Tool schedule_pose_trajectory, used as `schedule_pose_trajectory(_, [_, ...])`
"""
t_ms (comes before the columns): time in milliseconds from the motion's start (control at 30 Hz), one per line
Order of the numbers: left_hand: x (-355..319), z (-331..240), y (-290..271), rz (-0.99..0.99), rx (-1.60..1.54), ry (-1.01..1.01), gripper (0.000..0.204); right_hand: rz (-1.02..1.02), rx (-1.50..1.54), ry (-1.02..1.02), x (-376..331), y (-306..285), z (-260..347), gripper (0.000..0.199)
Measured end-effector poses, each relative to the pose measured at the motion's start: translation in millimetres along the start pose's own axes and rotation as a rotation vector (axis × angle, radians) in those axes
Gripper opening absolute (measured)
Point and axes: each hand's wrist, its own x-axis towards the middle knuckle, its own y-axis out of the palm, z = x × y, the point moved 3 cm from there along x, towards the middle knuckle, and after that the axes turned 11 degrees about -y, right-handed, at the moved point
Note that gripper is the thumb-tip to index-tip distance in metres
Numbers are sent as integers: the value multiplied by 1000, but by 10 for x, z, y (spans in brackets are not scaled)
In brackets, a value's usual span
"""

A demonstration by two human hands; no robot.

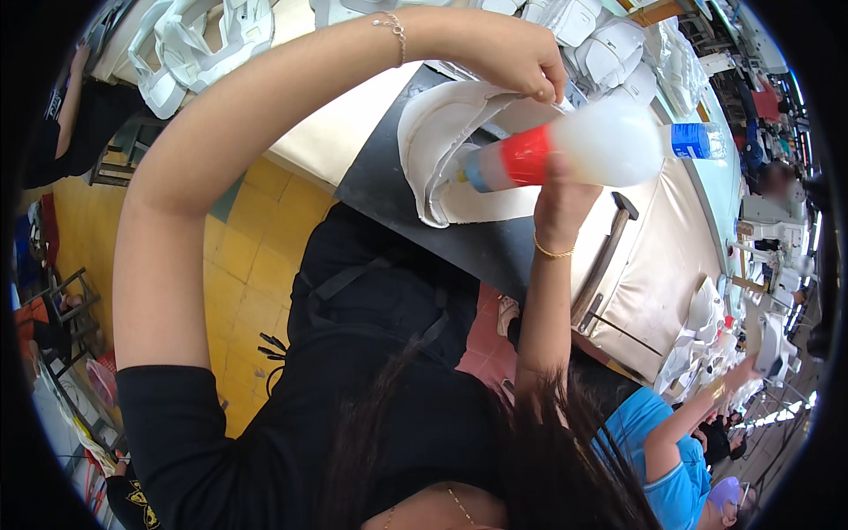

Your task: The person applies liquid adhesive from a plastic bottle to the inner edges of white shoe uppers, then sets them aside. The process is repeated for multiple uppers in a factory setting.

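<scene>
A white shoe upper (424, 132), curved and stitched-looking along its edges, stands on a dark board (375, 181) over my lap. My left hand (530, 66) reaches around from above with fingers closed on its far upper edge. In my right hand (565, 203) is a squeeze bottle (609, 146) with a milky body, a red band and a bluish collar. The bottle lies nearly level, its nozzle (461, 175) pointing left into the hollow of the upper. Motion blurs the bottle's body, and its tip's contact with the upper cannot be made out.
A hammer (609, 256) lies on the cream padded surface (676, 256) at right. Beyond the bottle is a clear container with a blue label (693, 141). White pieces (208, 44) lie far left, with stacks (609, 49) far right. A co-worker in blue (658, 442) sits lower right.
</scene>
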Motion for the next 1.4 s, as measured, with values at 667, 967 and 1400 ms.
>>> schedule_pose_trajectory(667, [-91, -114, 35, -70, 201, -189, 32, -389, 48, -46, -52, -283, -148, 43])
schedule_pose_trajectory(967, [-103, -128, 54, -74, 60, -162, 27, -256, -100, -107, -9, -197, -75, 35])
schedule_pose_trajectory(1400, [-92, -176, -53, -20, 173, -121, 33, 23, -116, -86, -26, 42, 99, 44])
